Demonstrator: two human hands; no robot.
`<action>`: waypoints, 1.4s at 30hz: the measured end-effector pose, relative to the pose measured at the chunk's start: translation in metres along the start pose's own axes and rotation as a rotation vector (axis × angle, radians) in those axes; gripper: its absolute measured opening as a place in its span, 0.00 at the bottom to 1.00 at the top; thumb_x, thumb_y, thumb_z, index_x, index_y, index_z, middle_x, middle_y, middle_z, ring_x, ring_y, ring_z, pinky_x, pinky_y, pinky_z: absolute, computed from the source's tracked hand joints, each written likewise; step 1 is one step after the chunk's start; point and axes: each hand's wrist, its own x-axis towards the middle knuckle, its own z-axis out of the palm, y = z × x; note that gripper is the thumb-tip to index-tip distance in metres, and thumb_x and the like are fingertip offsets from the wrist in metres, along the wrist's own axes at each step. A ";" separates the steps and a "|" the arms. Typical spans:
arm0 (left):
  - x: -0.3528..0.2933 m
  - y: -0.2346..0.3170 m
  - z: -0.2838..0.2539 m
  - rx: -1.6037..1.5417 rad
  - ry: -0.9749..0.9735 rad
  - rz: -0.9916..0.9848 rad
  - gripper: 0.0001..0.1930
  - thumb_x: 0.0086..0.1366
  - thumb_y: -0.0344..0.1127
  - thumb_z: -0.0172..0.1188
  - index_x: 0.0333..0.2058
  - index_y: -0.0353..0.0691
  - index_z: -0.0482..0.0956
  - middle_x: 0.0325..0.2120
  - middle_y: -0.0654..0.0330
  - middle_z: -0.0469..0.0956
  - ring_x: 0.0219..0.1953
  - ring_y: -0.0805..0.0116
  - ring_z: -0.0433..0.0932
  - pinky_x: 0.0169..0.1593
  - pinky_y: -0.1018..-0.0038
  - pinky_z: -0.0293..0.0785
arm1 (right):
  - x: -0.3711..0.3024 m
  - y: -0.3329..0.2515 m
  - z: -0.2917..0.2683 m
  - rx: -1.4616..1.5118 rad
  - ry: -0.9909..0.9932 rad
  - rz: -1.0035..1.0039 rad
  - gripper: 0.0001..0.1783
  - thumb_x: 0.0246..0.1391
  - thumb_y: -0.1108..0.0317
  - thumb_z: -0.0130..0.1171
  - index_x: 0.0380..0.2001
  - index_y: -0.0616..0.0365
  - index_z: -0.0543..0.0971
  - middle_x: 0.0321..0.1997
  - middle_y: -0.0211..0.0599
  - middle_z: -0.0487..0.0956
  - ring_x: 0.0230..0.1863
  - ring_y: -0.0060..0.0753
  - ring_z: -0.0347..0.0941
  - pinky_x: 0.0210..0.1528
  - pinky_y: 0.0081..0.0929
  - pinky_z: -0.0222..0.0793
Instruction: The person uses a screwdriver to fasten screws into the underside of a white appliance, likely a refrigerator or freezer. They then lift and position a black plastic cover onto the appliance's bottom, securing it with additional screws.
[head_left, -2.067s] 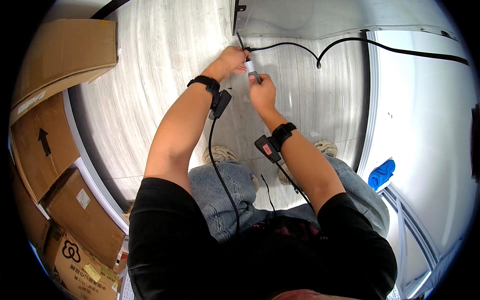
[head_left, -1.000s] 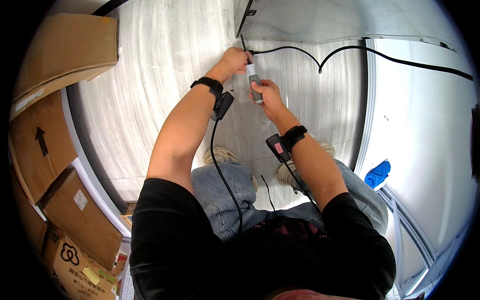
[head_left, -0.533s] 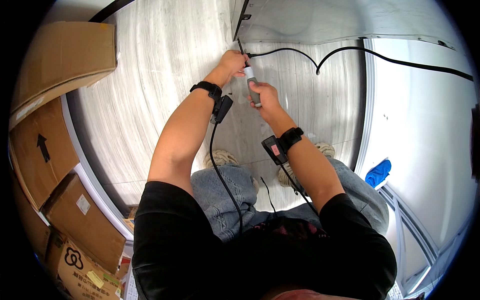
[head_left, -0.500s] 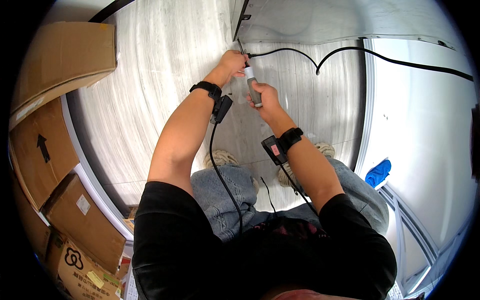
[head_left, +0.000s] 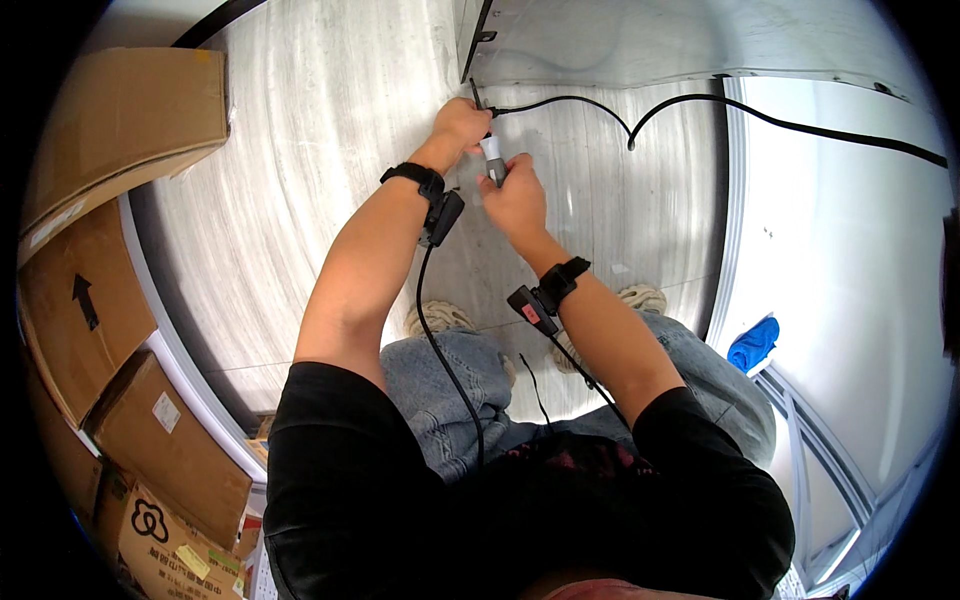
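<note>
A screwdriver (head_left: 492,150) with a grey and white handle points up and slightly left, its thin dark shaft reaching the lower corner of a large metal cabinet (head_left: 610,45). My right hand (head_left: 517,200) is closed round the handle. Farther forward, my left hand (head_left: 463,125) is closed at the shaft with thumb and fingers. The tip meets the cabinet's corner, but the fastener there is too small to make out. A black cable (head_left: 565,99) runs from beside my left fingertips to the right; whether those fingers touch its end I cannot tell.
Cardboard boxes (head_left: 120,130) are stacked along the left side. At the right stand a white panel (head_left: 830,230) and a metal frame (head_left: 815,440), with a blue cloth (head_left: 753,345) near it. Wood-look floor (head_left: 320,120) lies under my hands. Cords hang from both wrist straps.
My right hand has turned on the screwdriver's handle and shifted slightly left, its wrist rotating with it. The handle has tilted a little. The left hand has barely moved.
</note>
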 end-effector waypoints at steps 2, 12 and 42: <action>0.000 -0.001 -0.002 0.052 0.003 0.018 0.12 0.59 0.36 0.55 0.32 0.31 0.77 0.25 0.57 0.79 0.23 0.66 0.78 0.24 0.74 0.77 | 0.003 -0.001 -0.004 -0.127 -0.114 -0.055 0.21 0.44 0.60 0.63 0.35 0.65 0.70 0.27 0.51 0.76 0.31 0.48 0.76 0.30 0.38 0.70; 0.001 -0.001 -0.009 -0.018 -0.077 -0.020 0.11 0.61 0.38 0.56 0.29 0.34 0.76 0.24 0.60 0.76 0.24 0.71 0.74 0.23 0.75 0.75 | 0.017 0.005 -0.016 0.060 -0.410 -0.017 0.23 0.41 0.61 0.66 0.34 0.65 0.69 0.27 0.48 0.78 0.29 0.41 0.77 0.34 0.32 0.71; -0.003 0.010 -0.014 -0.127 -0.145 -0.032 0.10 0.59 0.33 0.53 0.29 0.31 0.77 0.24 0.57 0.78 0.25 0.66 0.76 0.24 0.68 0.77 | 0.027 -0.011 -0.028 0.035 -0.470 0.014 0.35 0.38 0.67 0.62 0.47 0.73 0.59 0.34 0.58 0.75 0.38 0.59 0.74 0.41 0.41 0.70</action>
